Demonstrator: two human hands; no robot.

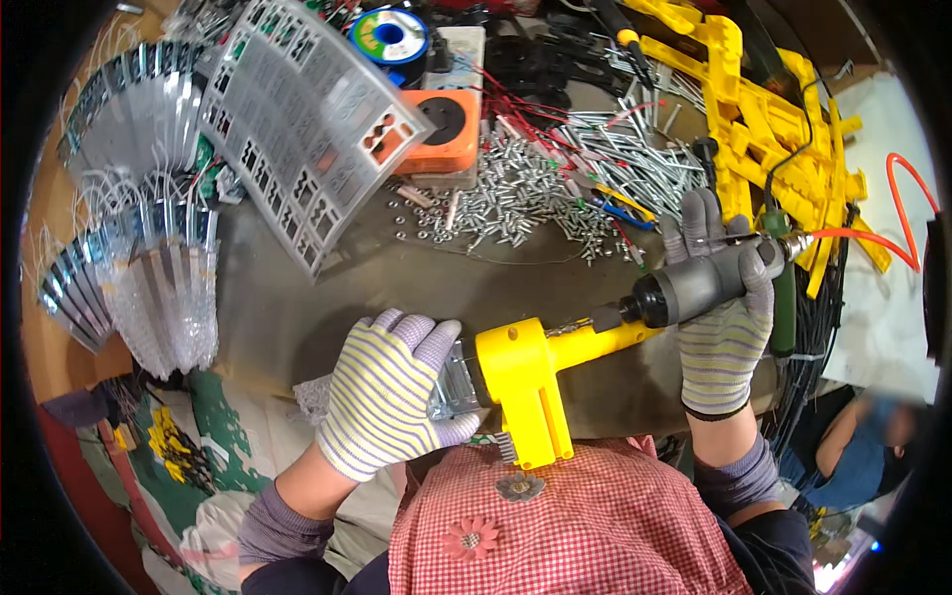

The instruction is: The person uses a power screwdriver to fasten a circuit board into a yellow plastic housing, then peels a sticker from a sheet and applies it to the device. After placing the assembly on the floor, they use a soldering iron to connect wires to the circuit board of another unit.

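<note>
My left hand, in a striped knit glove, is closed around a silvery, partly see-through piece at the left end of a yellow plastic housing. This housing lies tilted at the table's front edge, just above my checked apron. My right hand, gloved alike, is wrapped round a dark air screwdriver with a red-orange hose at its back end. The tool points left, and its bit reaches to the top of the housing; whether it sits in a screw cannot be made out.
Loose screws and nuts are heaped beyond my hands, near long bolts. Yellow plastic parts pile up at the far right. A grey cut-out sheet, an orange reel and bagged strips lie left. A co-worker is at right.
</note>
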